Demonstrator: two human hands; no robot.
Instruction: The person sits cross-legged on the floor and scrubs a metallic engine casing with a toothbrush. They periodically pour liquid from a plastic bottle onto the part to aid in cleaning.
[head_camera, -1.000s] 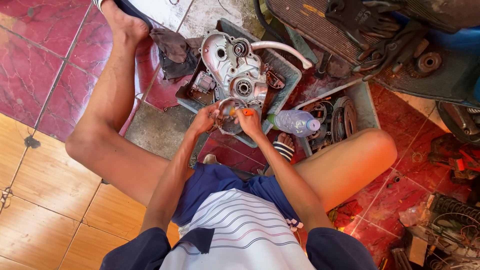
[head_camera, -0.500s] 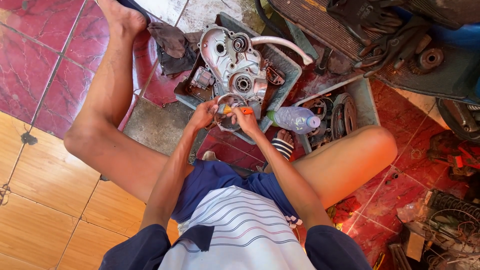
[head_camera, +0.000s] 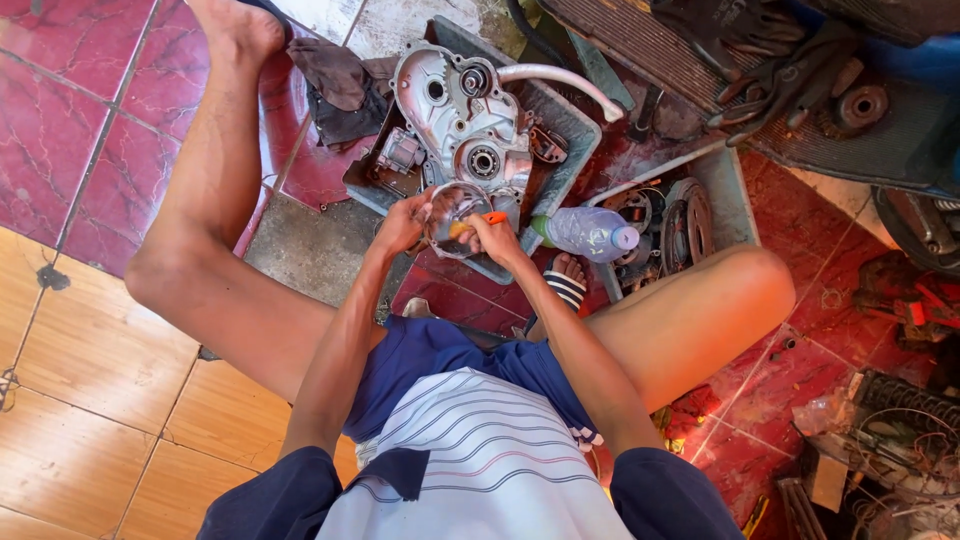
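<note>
I sit on the floor with my legs spread around a grey tray (head_camera: 575, 125). My left hand (head_camera: 403, 224) grips the edge of a round silvery metal cover (head_camera: 452, 210) held over the tray's near edge. My right hand (head_camera: 490, 236) is closed on a small orange-handled tool (head_camera: 492, 218) pressed against the inside of that cover. Just beyond my hands, a grey engine case (head_camera: 460, 110) with bearings lies in the tray.
A clear plastic bottle (head_camera: 585, 232) lies right of my hands. A second tray (head_camera: 690, 215) with clutch parts stands at right. A dark rag (head_camera: 340, 85) lies by my left foot. Scooter parts and a radiator crowd the top and right.
The round cover has tilted up so its inside faces me, and both hands have shifted slightly around it. The view has moved a little.
</note>
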